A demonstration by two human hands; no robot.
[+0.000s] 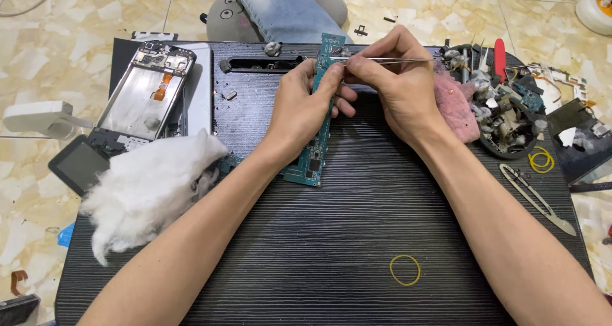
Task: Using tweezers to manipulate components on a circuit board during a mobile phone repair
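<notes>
place: phone repair workshop | signs: opened phone (148, 93), circuit board (320, 109), tweezers (382, 60)

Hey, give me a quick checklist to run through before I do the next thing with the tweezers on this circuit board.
1. Board held firm: ok. The left hand grips the green circuit board at its middle, on the dark ridged table.
2. Tweezers in grip: ok. The right hand pinches the metal tweezers.
3. Tweezer tips on the right spot: cannot tell. They reach the board's upper end, but the contact point is too small to see.
4. Cotton wad clear of the work: ok, it lies apart to the left.
5. Opened phone frame out of the way: ok, at upper left.
</notes>
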